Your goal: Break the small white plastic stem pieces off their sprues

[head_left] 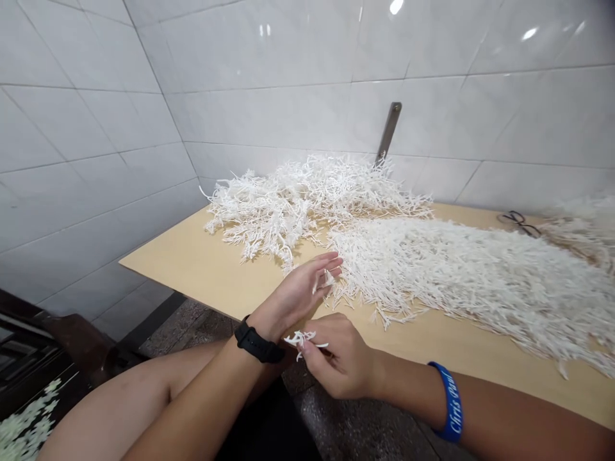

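My left hand [307,282], with a black watch band at its wrist, is over the table's front edge. Its upper fingers stretch toward the pile, while a small white sprig [329,279] is held against the other fingers. Closer to me, my right hand [339,358] pinches a little white branched sprig [300,339] between thumb and forefinger. This sprig sticks out to the left, near the left wrist. Beyond the hands lies a broad, flat pile of thin white sprigs [461,269]. A looser heap of larger white branched stems [307,198] rises behind it.
The light wooden tabletop [192,250] runs along a tiled wall [288,115]. A metal strip [388,131] leans on the wall behind the heap. Dark-rimmed glasses or a loop [519,221] lie at the back right. Pale green star-shaped pieces [33,419] show at lower left.
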{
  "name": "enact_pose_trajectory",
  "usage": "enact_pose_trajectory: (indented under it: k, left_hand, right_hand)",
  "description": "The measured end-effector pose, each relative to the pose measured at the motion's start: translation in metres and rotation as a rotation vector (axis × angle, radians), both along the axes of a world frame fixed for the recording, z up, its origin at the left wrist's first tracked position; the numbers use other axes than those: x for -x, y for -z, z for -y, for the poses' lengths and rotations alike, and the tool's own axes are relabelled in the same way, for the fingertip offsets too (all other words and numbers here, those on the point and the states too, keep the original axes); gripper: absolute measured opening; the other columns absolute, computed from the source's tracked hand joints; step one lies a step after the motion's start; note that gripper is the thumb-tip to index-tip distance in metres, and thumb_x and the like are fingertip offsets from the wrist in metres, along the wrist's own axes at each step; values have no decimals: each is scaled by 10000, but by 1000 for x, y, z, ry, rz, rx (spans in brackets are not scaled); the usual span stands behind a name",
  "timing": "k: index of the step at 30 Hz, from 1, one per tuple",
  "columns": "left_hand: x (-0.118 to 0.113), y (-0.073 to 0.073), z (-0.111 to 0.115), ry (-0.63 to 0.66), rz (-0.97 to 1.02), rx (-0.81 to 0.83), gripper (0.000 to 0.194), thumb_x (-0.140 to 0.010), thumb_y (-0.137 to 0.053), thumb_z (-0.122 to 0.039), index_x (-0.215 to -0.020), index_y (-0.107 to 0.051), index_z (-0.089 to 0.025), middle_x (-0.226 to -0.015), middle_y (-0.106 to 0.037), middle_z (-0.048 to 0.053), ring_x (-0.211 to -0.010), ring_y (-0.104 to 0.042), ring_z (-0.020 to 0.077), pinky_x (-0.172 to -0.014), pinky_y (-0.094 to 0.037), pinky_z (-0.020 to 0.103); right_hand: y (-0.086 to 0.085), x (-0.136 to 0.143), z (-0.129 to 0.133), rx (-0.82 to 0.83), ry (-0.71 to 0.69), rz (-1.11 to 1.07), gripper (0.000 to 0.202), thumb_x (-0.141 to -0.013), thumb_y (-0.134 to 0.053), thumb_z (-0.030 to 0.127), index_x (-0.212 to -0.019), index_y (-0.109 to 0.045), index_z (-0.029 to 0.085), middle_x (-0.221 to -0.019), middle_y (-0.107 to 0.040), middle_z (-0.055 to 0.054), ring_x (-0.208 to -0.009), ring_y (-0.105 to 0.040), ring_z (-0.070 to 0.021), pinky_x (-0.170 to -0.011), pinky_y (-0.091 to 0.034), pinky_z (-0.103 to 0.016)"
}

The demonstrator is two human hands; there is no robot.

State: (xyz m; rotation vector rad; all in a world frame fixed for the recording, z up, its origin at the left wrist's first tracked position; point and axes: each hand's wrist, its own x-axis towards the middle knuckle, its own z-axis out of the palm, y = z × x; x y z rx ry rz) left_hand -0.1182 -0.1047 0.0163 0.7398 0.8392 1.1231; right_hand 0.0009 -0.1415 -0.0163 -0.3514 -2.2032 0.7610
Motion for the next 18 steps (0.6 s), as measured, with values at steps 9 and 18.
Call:
enact_pose_trajectory:
  k: [9,18]
  left_hand:
    - [21,-9,-12,61,-367,-359,369,-896,-534,-464,-1039,-710,-173,-1179,-680,125,-1122,-618,239,-1029,-412,408]
    - [37,-3,35,78,-485,-272,320,-833,-644,-383,-1021,-739,-141,-708,-712,56,-647,-647,169,-681,-501,291]
  right_hand:
    - [9,6,-17,618,214,-267,416,-974,-386,427,-656,-504,186,-565,-490,15,-511,-457,-111,-546,-385,-259]
    - [7,6,-19,577,194,-191,494,-963,-395,471,-567,-474,186,-530,-453,16,-521,-438,-112,-546,-360,-258]
